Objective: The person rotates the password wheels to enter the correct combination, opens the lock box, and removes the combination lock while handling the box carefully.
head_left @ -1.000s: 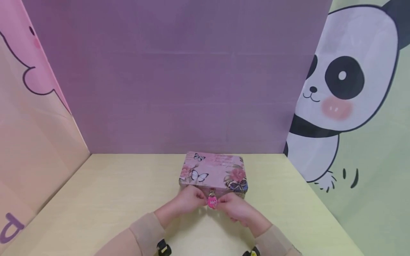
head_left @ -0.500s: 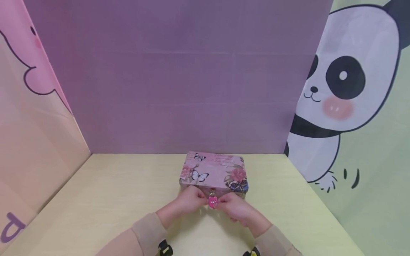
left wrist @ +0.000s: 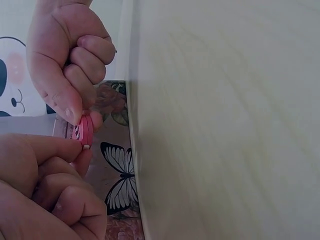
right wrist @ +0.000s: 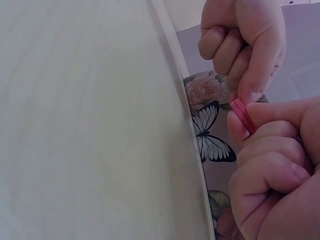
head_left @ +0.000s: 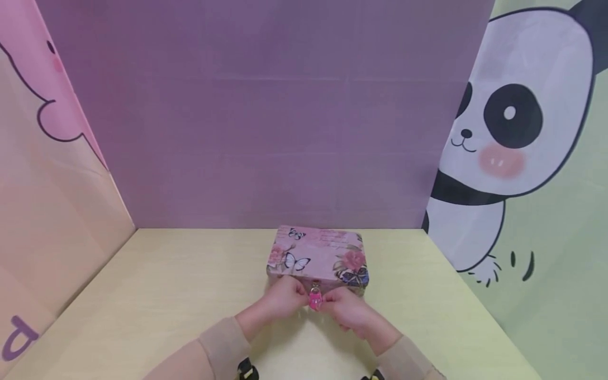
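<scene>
A pink combination padlock [head_left: 315, 300] hangs from the clasp at the front of a pink box [head_left: 317, 253] printed with butterflies and roses. The box's lid is down. My left hand [head_left: 285, 298] pinches the padlock's left side between thumb and finger. From the other side my right hand [head_left: 349, 310] pinches its right edge. In the left wrist view the padlock [left wrist: 85, 131] shows small dials on its face, with a fingertip at each side. The right wrist view shows the padlock [right wrist: 243, 116] edge-on, partly covered by fingers; the number setting is too small to read.
The box rests on a pale wooden table [head_left: 190, 274] near its back edge. Behind it rises a purple backdrop [head_left: 285, 116]. A panel with a panda drawing [head_left: 513, 158] stands on the right, and a pink and peach panel [head_left: 57, 184] on the left.
Both hands stay on the padlock, and the box stays in place. The padlock's face looks slightly turned compared with before; the rest looks nearly the same.
</scene>
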`<state>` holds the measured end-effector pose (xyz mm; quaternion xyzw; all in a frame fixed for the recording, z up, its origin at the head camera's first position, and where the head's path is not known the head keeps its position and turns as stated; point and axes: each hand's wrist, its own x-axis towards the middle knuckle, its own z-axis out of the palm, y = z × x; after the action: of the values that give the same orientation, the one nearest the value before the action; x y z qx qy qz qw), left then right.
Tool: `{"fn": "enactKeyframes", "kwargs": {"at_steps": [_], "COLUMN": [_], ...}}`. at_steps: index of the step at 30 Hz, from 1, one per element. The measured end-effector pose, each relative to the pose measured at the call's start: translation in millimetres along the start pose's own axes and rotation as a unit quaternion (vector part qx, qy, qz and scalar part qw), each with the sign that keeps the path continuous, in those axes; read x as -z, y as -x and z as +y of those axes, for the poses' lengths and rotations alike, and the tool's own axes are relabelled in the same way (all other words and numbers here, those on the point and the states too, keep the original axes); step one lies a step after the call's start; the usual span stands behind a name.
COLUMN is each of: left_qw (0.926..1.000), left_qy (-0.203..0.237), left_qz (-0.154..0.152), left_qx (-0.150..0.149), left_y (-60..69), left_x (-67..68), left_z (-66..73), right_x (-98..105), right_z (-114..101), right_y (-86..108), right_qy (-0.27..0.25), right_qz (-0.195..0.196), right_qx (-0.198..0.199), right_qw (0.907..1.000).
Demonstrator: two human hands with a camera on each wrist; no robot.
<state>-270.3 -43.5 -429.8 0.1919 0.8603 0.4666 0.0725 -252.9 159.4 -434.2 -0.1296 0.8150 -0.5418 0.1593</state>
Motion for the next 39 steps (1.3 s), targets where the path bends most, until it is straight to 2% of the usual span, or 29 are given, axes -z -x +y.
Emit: {"fn": "enactKeyframes", "kwargs": {"at_steps": [3,10,18,25,39], "left_qw": [1.0,0.9989,0.9984,0.9946,0.994], "left_qy": [0.002,0.036,0.046,0.095,0.083], "left_qz": [0.004,0.019,0.016,0.014,0.04], "left_qx": [0.002,0.023,0.028,0.039,0.059], "left_y": [-0.5,-1.5,-1.9,-0.2,2.7], "left_x": [-1.4,-2.9,-0.9,1.5,-1.6], "left_z": [-0.8,-3.2,-7.3,-3.9,1.4], "right_x": [-1.3,-2.7,-0.5,-1.4,-0.1], "right_z": [0.7,-1.0,1.4,1.9,4.2], "right_y": [0.3,0.3,0.4,-0.1,-0.4], "right_qy": [-0.003,-0.006,-0.009,-0.001,0.007], "right_qz": [0.001,0.006,0.011,0.015,0.021], "right_qx": [-0.001,0.002,-0.006,-0.005,-0.006], "right_qw": [1.0,1.0,0.9999,0.9999,0.9997]}}
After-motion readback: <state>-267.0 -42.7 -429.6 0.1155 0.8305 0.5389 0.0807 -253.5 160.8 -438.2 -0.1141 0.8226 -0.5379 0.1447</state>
